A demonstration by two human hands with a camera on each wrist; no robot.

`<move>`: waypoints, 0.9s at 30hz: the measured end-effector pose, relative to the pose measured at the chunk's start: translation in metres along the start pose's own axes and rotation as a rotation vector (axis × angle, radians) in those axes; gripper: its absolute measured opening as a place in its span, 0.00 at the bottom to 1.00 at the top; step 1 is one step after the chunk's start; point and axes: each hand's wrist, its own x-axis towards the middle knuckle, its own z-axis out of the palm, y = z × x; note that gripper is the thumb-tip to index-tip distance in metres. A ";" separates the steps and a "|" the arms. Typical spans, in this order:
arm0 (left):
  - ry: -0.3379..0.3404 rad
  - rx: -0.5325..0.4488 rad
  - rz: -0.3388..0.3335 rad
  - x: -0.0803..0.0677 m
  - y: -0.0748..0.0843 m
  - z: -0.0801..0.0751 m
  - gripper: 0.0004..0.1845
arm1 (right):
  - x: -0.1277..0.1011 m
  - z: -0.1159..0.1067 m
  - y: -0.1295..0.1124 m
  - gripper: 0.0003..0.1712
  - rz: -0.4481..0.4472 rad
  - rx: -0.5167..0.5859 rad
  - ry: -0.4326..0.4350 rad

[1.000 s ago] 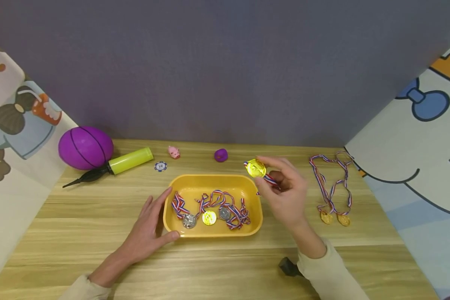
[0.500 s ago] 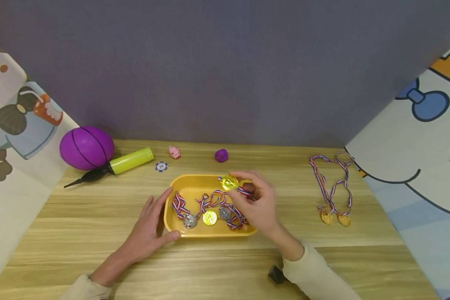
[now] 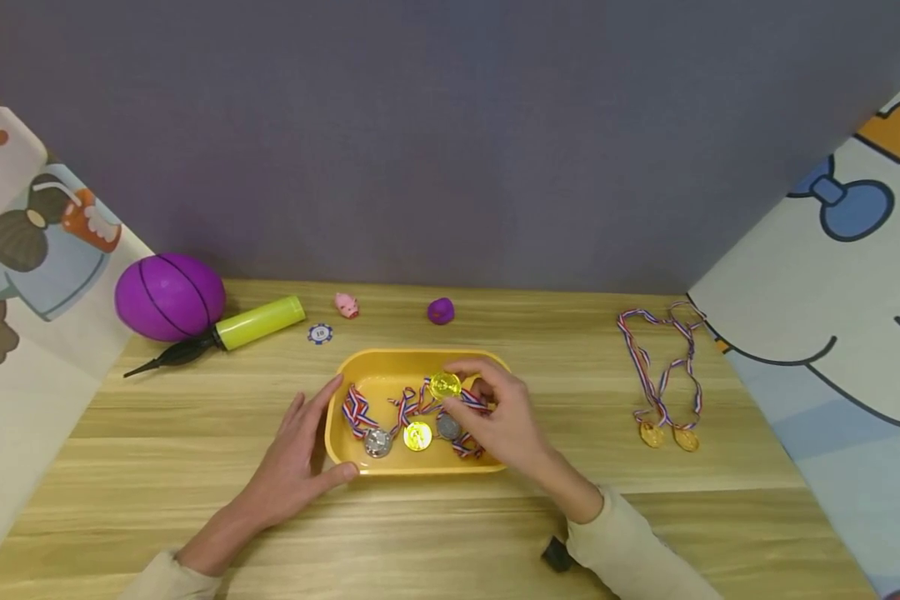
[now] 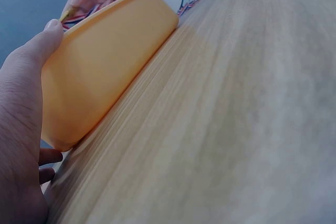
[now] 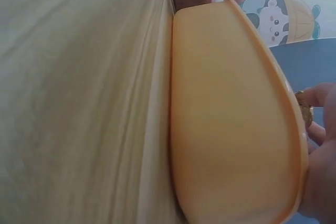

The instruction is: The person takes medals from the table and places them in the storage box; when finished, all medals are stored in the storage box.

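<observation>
My right hand (image 3: 506, 417) pinches a gold medal (image 3: 445, 386) between thumb and fingers, over the right half of a yellow plastic basin (image 3: 420, 471). Its striped ribbon trails back under the palm. Inside the basin lie another gold medal (image 3: 417, 436), a silver medal (image 3: 378, 442) at the left, and a second silver medal (image 3: 448, 427) partly behind the right hand's thumb, all with red, white and blue ribbons. My left hand (image 3: 292, 467) spans the basin's left end, fingers fairly straight; in the left wrist view its thumb (image 4: 44, 43) rests at the rim.
Two gold medals (image 3: 667, 437) with ribbons lie on the table at the right. Along the back are a purple ball (image 3: 169, 297), a yellow-green hand pump (image 3: 258, 323), a poker chip (image 3: 319, 334), a pink pig figure (image 3: 347, 305) and a small purple toy (image 3: 441, 311). A grey wall stands behind.
My right hand has carried the gold medal leftward from beyond the basin's right end, then lower over the basin. My left hand has stayed at the basin's left end.
</observation>
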 end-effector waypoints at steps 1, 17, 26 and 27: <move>0.001 0.001 0.002 0.000 0.000 0.000 0.61 | 0.000 0.000 0.000 0.22 0.008 -0.011 -0.007; 0.001 -0.005 0.007 0.000 0.000 0.000 0.61 | -0.008 -0.017 0.002 0.24 -0.013 -0.309 -0.113; 0.004 -0.001 0.007 0.000 0.000 0.000 0.61 | -0.012 -0.026 0.007 0.24 0.009 -0.446 -0.094; 0.003 -0.001 0.006 0.000 -0.001 0.000 0.61 | -0.013 -0.027 0.008 0.24 0.010 -0.457 -0.089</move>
